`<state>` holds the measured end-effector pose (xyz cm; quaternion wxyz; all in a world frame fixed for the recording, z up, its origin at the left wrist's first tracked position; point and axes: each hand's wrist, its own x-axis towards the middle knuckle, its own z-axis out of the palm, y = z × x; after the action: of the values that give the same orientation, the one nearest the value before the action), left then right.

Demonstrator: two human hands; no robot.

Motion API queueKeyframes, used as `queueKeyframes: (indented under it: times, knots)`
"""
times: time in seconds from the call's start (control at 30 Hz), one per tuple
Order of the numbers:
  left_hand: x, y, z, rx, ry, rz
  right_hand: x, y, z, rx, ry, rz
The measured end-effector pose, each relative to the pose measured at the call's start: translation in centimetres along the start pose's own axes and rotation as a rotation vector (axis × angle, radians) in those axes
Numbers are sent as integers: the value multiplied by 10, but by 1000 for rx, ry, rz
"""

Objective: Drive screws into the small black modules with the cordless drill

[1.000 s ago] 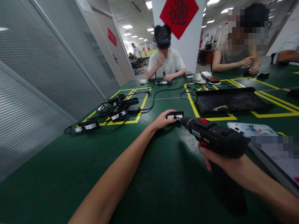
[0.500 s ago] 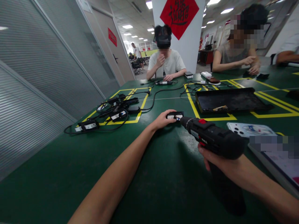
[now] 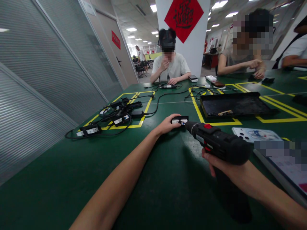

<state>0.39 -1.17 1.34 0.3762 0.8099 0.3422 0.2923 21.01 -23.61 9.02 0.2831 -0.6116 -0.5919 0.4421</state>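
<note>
My left hand [image 3: 166, 124] reaches forward over the green table [image 3: 72, 166] and grips a small black box with a white label [image 3: 179, 120], holding it down on the surface. My right hand [image 3: 216, 163] is wrapped round the grip of a black cordless screwdriver [image 3: 219, 143] with a red switch. The tool's nose points at the small box and touches or nearly touches its right end.
A pile of black adapters with cables [image 3: 115, 116] lies in a yellow-taped square at left. A black tray [image 3: 240, 105] sits beyond the tool, a phone [image 3: 254, 134] and a tablet [image 3: 285, 166] at right. Other people sit at the table's far side.
Almost nothing differs. My view has shifted slightly and the screwdriver sits a touch lower; both hands keep their holds.
</note>
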Motion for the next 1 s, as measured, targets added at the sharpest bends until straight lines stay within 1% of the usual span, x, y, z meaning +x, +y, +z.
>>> queueKeyframes:
  times: [0.13,0.37,0.6,1.0]
  knots:
    - [4,1,2,-24,-9,-8,1,-1,-3,7,17,-29]
    - [4,0,5,-30,16,-20,3,0,-10,64,-10,-74]
    - [3,0,5,-30,4,-33,1,-1,-9,63,-2,-51]
    - [4,-3,5,-42,-4,19,3,3,-7,62,-20,-75]
